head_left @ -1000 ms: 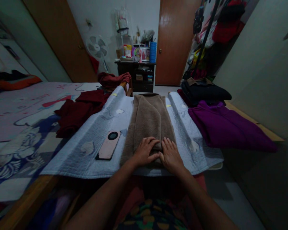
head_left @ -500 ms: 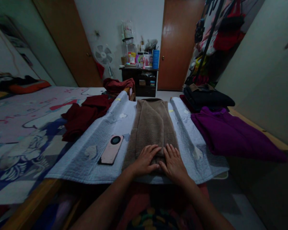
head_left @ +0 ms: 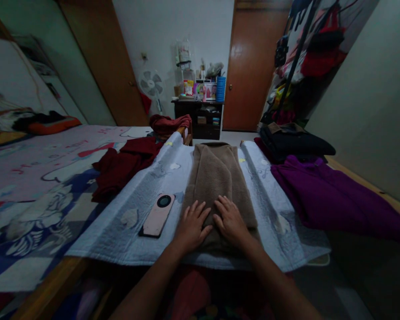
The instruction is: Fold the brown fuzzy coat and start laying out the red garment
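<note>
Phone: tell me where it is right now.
In the head view, the pink phone lies on the light blue quilted cloth, just left of the folded brown garment and the person's left hand.

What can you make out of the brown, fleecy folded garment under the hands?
The brown, fleecy garment lies flat in a folded panel on the pale blue quilted cloth. Its pile looks soft and short. A curved fold edge slants across its upper layer, and a darker rim, perhaps a collar, shows at the far end. The left hand and right hand rest on its near part, fingers spread, hiding some of it.
</note>
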Motion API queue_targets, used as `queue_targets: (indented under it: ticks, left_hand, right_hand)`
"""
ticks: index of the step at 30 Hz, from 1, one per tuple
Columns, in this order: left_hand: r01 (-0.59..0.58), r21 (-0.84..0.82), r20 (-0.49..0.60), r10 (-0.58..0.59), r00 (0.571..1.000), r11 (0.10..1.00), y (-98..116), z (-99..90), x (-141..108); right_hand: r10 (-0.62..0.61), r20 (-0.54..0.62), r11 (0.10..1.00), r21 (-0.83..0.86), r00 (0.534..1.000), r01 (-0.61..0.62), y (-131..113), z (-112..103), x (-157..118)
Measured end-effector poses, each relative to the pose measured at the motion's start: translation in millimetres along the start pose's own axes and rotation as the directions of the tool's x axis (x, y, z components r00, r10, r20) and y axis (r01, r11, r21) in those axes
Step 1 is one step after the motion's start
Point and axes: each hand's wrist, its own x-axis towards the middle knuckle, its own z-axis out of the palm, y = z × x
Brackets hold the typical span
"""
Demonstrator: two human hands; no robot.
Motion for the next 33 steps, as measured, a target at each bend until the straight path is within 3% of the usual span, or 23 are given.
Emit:
queue_targets:
  ticks: [7, 12, 19, 24, 28, 33]
  left_hand:
    - [0.045, -0.069, 0.036, -0.042, 0.998, 0.997, -1.9, 3.8, -3.6]
    - [0.128, -0.234, 0.067, -0.115, 0.991, 0.964, -23.6, -2.3, -6.0]
    - [0.248, -0.501, 0.12, -0.218, 0.969, 0.829, -50.3, -13.0, -18.6]
    - [0.377, -0.633, 0.118, -0.397, 0.91, 0.676, -56.6, -17.2, -8.6]
    - [0.397, -0.556, 0.075, -0.432, 0.899, 0.73, -47.1, -16.9, 0.2]
    - [0.427, -0.316, 0.134, -0.406, 0.904, 0.847, -32.6, -22.2, 2.1]
  right_hand:
    - [-0.019, 0.02, 0.999, -0.026, 1.0, 0.02, 4.1, 12.7, -8.0]
    - [-0.025, 0.016, 0.999, -0.036, 1.0, 0.025, 5.2, 12.8, -8.2]
    - [-0.033, 0.014, 0.999, -0.042, 0.999, 0.034, 5.1, 12.9, -9.8]
    - [-0.012, 0.031, 0.999, -0.034, 0.999, 0.014, 4.3, 11.8, -9.8]
    - [-0.016, 0.024, 0.999, -0.033, 1.0, 0.017, 4.8, 12.3, -9.8]
    - [-0.014, 0.036, 0.999, -0.045, 0.999, 0.016, 4.7, 12.0, -9.8]
